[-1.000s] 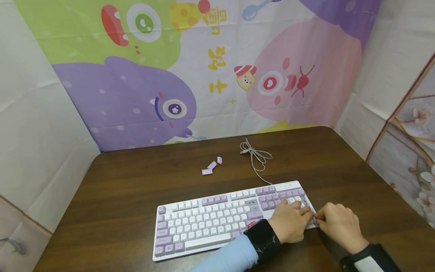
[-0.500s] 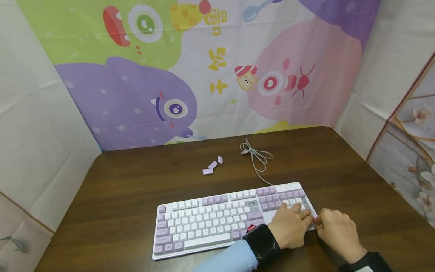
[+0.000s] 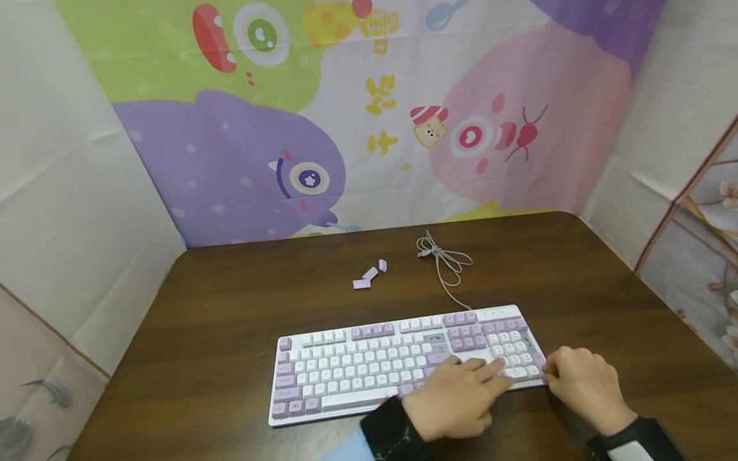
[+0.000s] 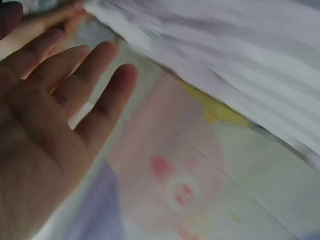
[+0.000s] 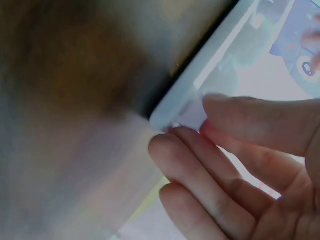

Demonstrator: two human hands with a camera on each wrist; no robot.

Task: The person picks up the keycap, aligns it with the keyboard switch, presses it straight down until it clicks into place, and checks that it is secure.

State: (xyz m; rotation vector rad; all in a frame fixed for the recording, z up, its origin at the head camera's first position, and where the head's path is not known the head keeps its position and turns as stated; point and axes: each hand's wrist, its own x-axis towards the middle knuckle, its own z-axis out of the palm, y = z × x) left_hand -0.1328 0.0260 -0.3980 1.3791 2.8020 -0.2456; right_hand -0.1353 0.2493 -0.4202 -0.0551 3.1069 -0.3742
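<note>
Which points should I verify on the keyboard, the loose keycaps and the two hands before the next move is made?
1. Every position on the keyboard is capped: not ok; grey gaps show in the main block and the number pad.
2. Loose keycaps are at hand: ok; three lie on the table behind the keyboard.
3. Cable is off the keys: ok; it is bundled behind the keyboard.
4. Left hand is free: ok; its fingers are extended, gripping nothing.
5. Right hand is free: cannot tell; a pale purple piece by its thumb may be held or seated.
</note>
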